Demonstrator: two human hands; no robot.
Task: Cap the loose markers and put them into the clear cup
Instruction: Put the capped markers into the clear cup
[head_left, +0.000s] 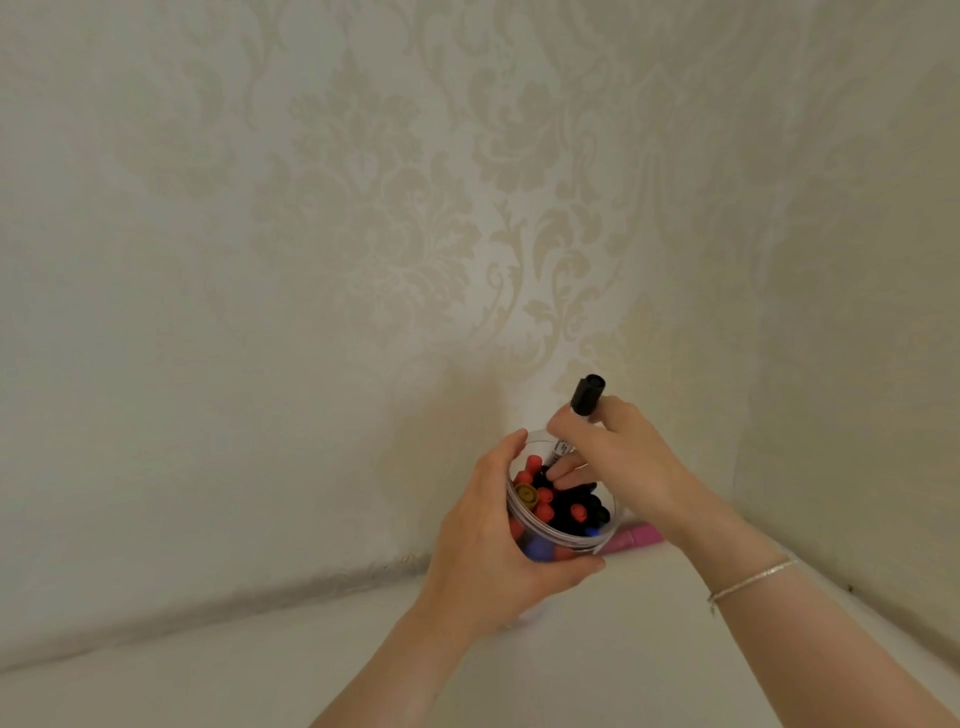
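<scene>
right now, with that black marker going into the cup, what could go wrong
1. The clear cup already looks packed with capped markers, so the black marker held by the right hand may jam or push others up rather than slide in.
2. The left hand grips the cup at one side only; a hard push down could tip it.
3. The pink marker lies on the table behind the cup and could be overlooked or knocked.

Looking like a home room: cream damask wallpaper (415, 218) is covering both walls meeting at a corner, a plain white bench (597, 665) is sitting against it, clear cup (563, 512) is holding coloured markers.
</scene>
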